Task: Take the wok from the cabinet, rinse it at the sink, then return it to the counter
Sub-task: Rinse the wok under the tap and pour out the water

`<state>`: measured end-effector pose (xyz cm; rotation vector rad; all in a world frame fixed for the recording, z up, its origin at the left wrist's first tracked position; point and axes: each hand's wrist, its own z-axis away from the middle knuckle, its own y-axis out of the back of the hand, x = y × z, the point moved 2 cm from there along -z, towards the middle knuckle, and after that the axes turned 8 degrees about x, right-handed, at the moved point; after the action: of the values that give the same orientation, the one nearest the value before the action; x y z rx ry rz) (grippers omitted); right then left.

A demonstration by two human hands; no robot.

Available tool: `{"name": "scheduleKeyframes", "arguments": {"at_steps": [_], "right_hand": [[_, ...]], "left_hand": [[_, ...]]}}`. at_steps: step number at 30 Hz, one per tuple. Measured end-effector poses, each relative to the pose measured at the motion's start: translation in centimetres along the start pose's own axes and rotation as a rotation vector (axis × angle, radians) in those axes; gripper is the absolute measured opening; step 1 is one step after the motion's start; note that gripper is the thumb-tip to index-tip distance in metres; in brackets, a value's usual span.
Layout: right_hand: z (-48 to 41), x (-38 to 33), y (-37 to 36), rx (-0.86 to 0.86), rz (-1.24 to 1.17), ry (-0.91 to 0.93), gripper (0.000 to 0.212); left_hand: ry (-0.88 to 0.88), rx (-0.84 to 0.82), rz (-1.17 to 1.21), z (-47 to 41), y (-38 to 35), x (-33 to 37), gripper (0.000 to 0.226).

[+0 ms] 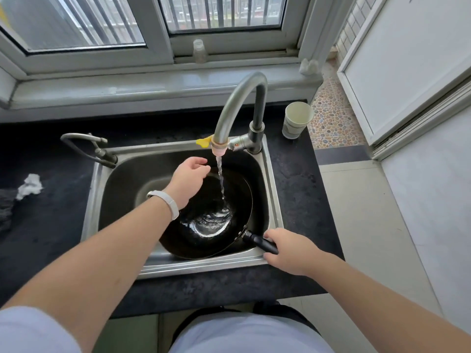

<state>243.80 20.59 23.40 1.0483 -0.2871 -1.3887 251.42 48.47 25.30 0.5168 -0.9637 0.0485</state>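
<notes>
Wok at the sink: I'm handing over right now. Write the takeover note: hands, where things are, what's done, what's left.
Left hand: fingers relaxed, holding nothing, over the far side of the wok beside the water stream.
Right hand: grips the wok's handle at the sink's front right corner.
Wok: sitting in the sink, with water from the faucet pooling inside.
Done: wok is out of the cabinet and the rinse is under way.
Left: finish rinsing, probably tip out the water and shut the faucet, then set the wok on the counter.
</notes>
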Motion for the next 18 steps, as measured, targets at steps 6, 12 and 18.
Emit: {"name": "scheduleKeyframes", "arguments": {"at_steps": [6, 12, 18], "right_hand": [[-0.3, 0.1, -0.6, -0.003, 0.051, -0.008, 0.028], [-0.6, 0.3, -0.7, -0.008, -0.012, -0.015, 0.024], [-0.7, 0.5, -0.6, -0.015, -0.060, -0.020, 0.026]], "left_hand": [[-0.107, -0.141, -0.098, -3.2, -1.5, 4.7, 0.013], [-0.244, -0.216, -0.240, -4.6, -2.1, 4.9, 0.027], [-0.313, -0.187, -0.238, -4.5, -2.9, 5.3, 0.029]]}}
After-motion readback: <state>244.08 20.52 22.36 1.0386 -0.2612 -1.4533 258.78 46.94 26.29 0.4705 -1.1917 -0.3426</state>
